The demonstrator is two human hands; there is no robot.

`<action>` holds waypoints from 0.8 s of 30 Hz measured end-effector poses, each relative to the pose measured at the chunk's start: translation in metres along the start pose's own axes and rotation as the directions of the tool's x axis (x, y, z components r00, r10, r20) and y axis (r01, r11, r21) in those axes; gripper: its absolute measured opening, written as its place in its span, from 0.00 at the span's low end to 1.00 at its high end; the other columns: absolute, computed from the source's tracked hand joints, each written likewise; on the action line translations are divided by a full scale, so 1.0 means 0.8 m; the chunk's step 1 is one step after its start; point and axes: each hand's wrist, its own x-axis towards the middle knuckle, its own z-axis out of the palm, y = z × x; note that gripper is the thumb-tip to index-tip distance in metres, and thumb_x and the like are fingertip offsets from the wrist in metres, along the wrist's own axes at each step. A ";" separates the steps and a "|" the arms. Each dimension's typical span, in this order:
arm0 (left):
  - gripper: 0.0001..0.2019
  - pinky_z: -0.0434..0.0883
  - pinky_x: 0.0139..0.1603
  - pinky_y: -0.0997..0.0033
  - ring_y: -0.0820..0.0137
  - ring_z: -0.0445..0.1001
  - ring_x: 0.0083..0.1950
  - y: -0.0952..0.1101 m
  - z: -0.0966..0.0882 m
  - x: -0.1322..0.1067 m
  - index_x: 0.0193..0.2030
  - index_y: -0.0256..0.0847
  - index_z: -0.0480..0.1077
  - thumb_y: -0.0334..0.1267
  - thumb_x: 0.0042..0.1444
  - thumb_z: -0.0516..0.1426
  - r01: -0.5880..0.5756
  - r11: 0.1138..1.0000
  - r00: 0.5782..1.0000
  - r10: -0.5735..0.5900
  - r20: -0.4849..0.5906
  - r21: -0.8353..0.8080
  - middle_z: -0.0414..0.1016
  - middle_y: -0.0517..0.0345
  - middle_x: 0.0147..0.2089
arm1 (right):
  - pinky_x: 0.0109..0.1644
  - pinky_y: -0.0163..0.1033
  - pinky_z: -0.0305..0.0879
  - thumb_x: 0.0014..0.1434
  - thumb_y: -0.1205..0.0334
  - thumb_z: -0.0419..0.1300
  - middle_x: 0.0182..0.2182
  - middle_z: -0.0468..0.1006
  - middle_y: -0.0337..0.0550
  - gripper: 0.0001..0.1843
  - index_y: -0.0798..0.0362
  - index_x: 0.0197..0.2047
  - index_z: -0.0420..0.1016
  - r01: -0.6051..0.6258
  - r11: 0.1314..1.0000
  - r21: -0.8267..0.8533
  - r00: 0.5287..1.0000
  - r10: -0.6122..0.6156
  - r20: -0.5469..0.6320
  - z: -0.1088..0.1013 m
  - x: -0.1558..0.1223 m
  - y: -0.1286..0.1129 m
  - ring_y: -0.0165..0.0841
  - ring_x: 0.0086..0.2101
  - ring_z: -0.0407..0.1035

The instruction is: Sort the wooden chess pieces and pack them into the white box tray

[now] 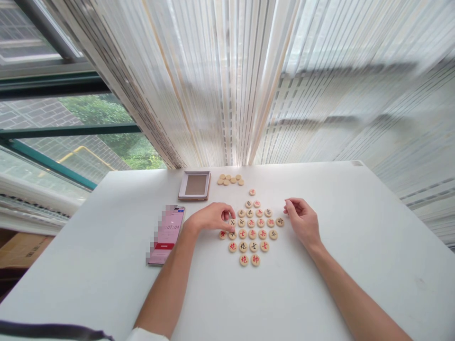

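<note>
– Wooden xiangqi discs (252,227), right? The head cam looks down on a white table (355,246), and they sit in rows dead centre, between the two hands. Can anyone read them?

– Some. The characters are red or black. The bottom pair is red and the right one reads 帥, and a few in the middle read 兵. The rest are too small for me. The phone (167,234) off to the left shows 07:04 on a pink screen, and its left part is pixelated out.

– What about the hands?

– The left hand (211,218) has its fingertips drawn in tight on a black-marked disc (232,222) at the left end of a row. It looks pinched on it, though the fingers cover the contact. The right hand (302,220) rests just beside the rows on the right, fingers curled in, thumb against forefinger, nothing showing between them.

– And further back?

– A shallow tray (195,185) with a brown inside, a little cluster of blank discs (231,180) showing no marks, and one lone disc (252,192) with red on it. There's a striped curtain (249,80) behind. Both forearms run off the bottom edge.
</note>
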 end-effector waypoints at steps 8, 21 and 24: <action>0.24 0.67 0.35 0.74 0.68 0.71 0.37 0.001 -0.002 -0.002 0.44 0.44 0.78 0.52 0.40 0.69 -0.005 1.000 1.000 0.005 0.000 0.000 0.73 0.60 0.37 | 0.41 0.42 0.73 0.63 0.45 0.62 0.31 0.79 0.42 0.17 0.51 0.40 0.76 0.002 1.000 0.003 1.000 -0.002 -0.003 0.000 0.000 0.001 0.36 0.32 0.75; 0.14 0.67 0.35 0.73 0.67 0.74 0.35 -0.001 0.003 0.003 0.42 0.42 0.78 0.47 0.56 0.58 -0.002 1.000 0.999 0.002 -0.039 -0.012 0.79 0.58 0.34 | 0.40 0.43 0.73 0.62 0.43 0.61 0.31 0.80 0.43 0.18 0.50 0.40 0.76 0.012 1.000 -0.004 1.000 -0.012 -0.005 0.000 0.000 0.002 0.37 0.32 0.76; 0.14 0.67 0.35 0.73 0.67 0.74 0.35 0.000 0.004 0.003 0.42 0.42 0.78 0.48 0.57 0.57 -0.006 1.000 0.999 0.006 -0.052 -0.008 0.79 0.58 0.34 | 0.40 0.43 0.73 0.62 0.43 0.61 0.31 0.80 0.43 0.18 0.51 0.40 0.76 0.016 1.000 -0.004 1.000 -0.016 -0.004 0.001 0.000 0.003 0.37 0.31 0.76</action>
